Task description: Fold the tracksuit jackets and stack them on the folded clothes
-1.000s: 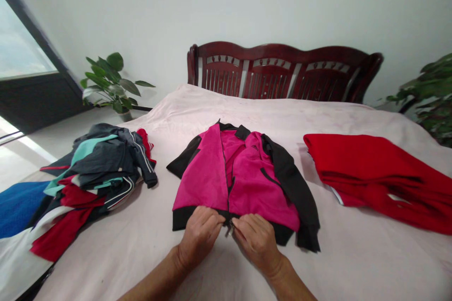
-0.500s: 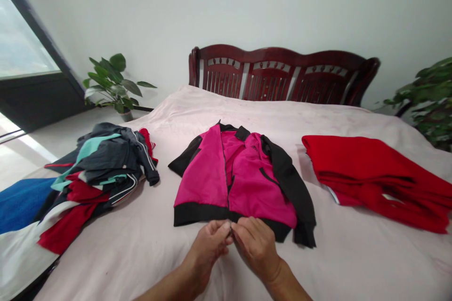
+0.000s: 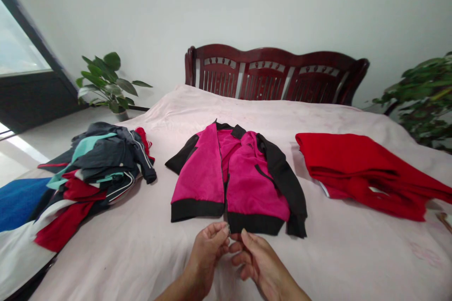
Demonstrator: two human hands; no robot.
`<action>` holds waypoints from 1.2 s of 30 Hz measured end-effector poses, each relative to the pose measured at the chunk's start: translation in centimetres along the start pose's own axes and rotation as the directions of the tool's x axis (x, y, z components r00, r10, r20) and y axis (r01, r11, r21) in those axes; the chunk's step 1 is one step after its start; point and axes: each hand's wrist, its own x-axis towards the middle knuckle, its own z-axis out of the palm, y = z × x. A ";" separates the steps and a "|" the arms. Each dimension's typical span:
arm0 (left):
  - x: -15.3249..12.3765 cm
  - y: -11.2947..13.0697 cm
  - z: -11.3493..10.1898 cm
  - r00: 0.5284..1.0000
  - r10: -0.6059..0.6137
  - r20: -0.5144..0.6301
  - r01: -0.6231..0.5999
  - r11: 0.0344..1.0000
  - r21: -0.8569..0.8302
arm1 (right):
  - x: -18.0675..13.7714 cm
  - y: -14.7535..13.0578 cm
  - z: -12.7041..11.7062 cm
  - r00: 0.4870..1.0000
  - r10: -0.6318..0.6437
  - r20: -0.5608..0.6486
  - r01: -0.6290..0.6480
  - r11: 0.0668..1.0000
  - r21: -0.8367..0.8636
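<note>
A pink jacket (image 3: 247, 183) with black sleeves and a black hem lies flat on the bed, front up, its zip partly undone. My left hand (image 3: 208, 249) is just below the hem, thumb and fingers pinched on the bottom end of the zip. Beside it, touching it, is my right hand (image 3: 257, 263). Its fingers are curled and its thumb points up at the hem. I cannot make out what, if anything, is in the right hand.
A heap of dark, teal and red clothes (image 3: 95, 164) lies on the left of the pale pink bedcover (image 3: 353, 254). Folded red garments (image 3: 356, 169) lie on the right. A dark wooden headboard (image 3: 275, 73) stands behind, with potted plants (image 3: 106, 80) at both sides.
Both hands have drawn back toward me from on top of the hem to just below it. The jacket's two front halves now lie slightly apart at the bottom.
</note>
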 end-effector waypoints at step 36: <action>5.2 0.9 0.6 0.931 0.339 -0.137 -0.318 0.935 0.154 | 4.2 -1.2 2.7 0.928 -0.280 -0.248 0.315 0.942 0.115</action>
